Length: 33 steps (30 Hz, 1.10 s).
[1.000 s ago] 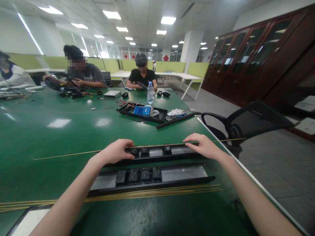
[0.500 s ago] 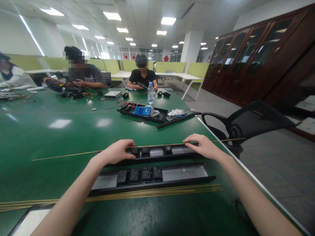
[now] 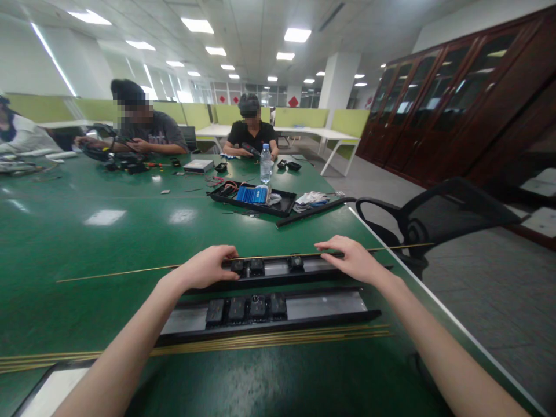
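Observation:
Two long black rails lie across the green table (image 3: 87, 243) in front of me. My left hand (image 3: 207, 267) rests curled over the left end of the far rail (image 3: 278, 269), fingers bent onto a thin brass rod (image 3: 130, 271) that runs along the rail's far edge. My right hand (image 3: 353, 259) lies on the right part of the same rail, fingers pressed down on the rod. Small black blocks (image 3: 247, 267) sit in the far rail between my hands. The near rail (image 3: 269, 313) holds several black blocks too, and nothing touches it.
A bundle of brass rods (image 3: 260, 341) lies along the table's near side. A black tray (image 3: 254, 200) with blue parts and a water bottle (image 3: 264, 164) stand mid-table. Three people work at the far end. A black mesh chair (image 3: 438, 220) stands at the right edge.
My right hand has slid a little to the left along the far rail. My left hand has stayed in place.

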Available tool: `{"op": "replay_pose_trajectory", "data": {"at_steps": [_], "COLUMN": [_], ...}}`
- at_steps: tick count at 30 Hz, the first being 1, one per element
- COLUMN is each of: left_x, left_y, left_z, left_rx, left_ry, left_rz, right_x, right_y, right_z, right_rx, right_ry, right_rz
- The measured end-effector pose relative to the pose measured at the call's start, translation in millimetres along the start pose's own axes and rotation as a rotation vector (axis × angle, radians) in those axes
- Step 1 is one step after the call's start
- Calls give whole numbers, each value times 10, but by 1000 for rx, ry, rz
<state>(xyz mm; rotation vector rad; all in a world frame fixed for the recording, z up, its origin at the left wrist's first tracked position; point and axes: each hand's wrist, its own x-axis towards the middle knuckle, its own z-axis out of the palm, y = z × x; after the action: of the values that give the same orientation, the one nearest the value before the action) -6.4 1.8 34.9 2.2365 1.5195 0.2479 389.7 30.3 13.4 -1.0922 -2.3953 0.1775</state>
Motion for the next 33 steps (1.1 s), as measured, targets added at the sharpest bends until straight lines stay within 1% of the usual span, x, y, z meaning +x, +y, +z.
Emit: {"op": "replay_pose_trajectory", "data": {"at_steps": [6,10,13,18,23,26,33], "left_x": [-2,-4,-12,-20,-13,-11,-14], "left_y": [11,21,37,52,49,48,44], "left_z": [-7,-11,-17,-22,-21,-20,-18], "left_rx": [5,16,27,34,34,26,6], "left_ry": [-7,-8,-10,-13,-11,-2,0], "left_rz": [3,2,-2,-7,-6,-17,-15], "right_x": [-52,-90,-84,-20,13,15,20], "right_y": [135,218,204,68,-26,-35,-34], "right_z": [-165,-217,-181,-35,93,116,110], "right_rx": [-14,-40,-52,-20,-4,5,-14], "right_ry": [16,34,16,-19,-44,-59,-35], "right_rz": [86,103,99,5,-41,-64,-69]}}
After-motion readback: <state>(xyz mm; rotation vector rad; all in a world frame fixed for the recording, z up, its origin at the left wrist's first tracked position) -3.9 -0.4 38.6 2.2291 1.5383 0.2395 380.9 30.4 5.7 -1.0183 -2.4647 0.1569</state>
